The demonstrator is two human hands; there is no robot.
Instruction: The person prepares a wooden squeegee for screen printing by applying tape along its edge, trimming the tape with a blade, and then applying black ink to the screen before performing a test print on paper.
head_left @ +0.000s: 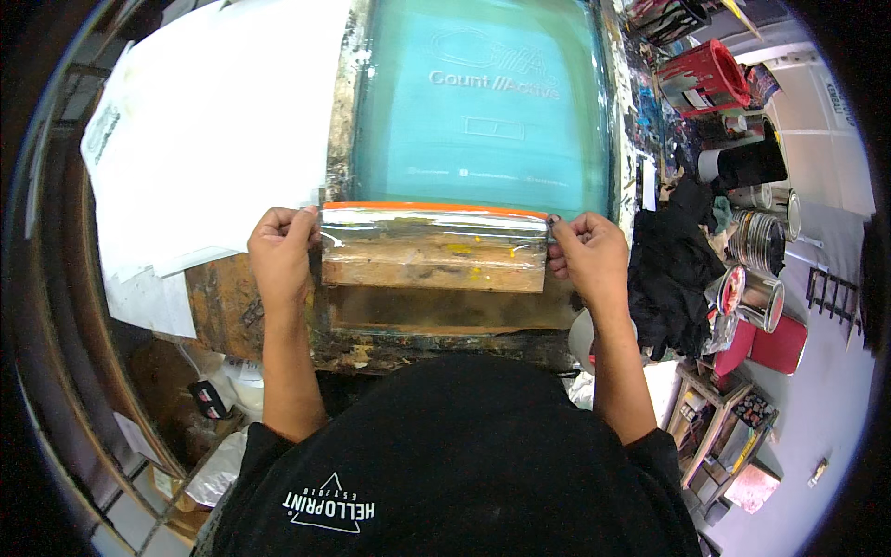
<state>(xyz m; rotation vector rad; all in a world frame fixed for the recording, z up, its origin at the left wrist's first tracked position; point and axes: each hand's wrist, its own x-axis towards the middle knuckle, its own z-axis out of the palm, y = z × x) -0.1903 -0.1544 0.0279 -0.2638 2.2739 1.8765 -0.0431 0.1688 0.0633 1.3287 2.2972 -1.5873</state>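
Note:
A wide wooden squeegee (429, 257) with an orange blade edge lies across the near end of a teal printing screen (422, 130). A glossy, clear-looking layer and white streaks run along the squeegee below the orange edge, and yellow specks dot its wood. My left hand (281, 243) pinches its left end between thumb and fingers. At the opposite end my right hand (591, 249) grips in the same way, with dark smudges on the fingertips. Pale lettering and a small outlined box show in the screen's mesh, beyond the blade.
White sheets (213, 121) cover the table on the left. Along the right lie a black cloth (670, 278), a red bucket (701, 79) and several paint tins (763, 299). A pale round container (583, 339) stands beside my right forearm. The stained table edge (418, 348) runs before my body.

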